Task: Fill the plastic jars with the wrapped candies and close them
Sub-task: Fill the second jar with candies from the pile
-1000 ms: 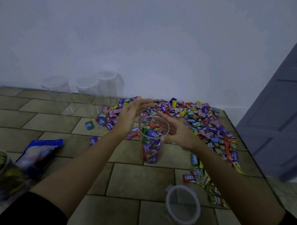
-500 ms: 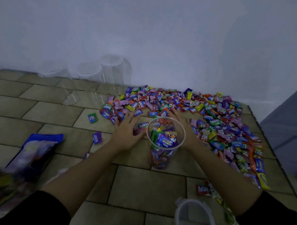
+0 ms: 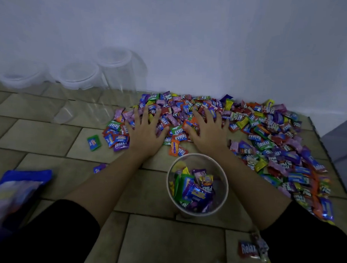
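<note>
Left hand (image 3: 145, 132) and right hand (image 3: 208, 134) lie palm-down, side by side, on the near edge of a heap of wrapped candies (image 3: 266, 138). The fingers of both are spread wide and gripping nothing yet. Just in front of the wrists, between the two forearms, an open plastic jar (image 3: 199, 154) stands upright on the tiled counter (image 3: 40, 134), partly filled with candies. The heap runs from the wall down the counter's right side.

The sweets look light, small and slick in their glossy wrappers, so they will likely slide and spill out of a loose grab. Cupping both hands under a mound from its outer sides should carry more than pinching single pieces. The jar looks thin-walled and light, easy to tip, and is best steadied by its wall when it is topped up.

Further out, clear empty jars (image 3: 78, 77) wait by the wall at left. A blue bag (image 3: 19, 187) lies at the near left, and one green sweet (image 3: 94, 142) sits apart.
</note>
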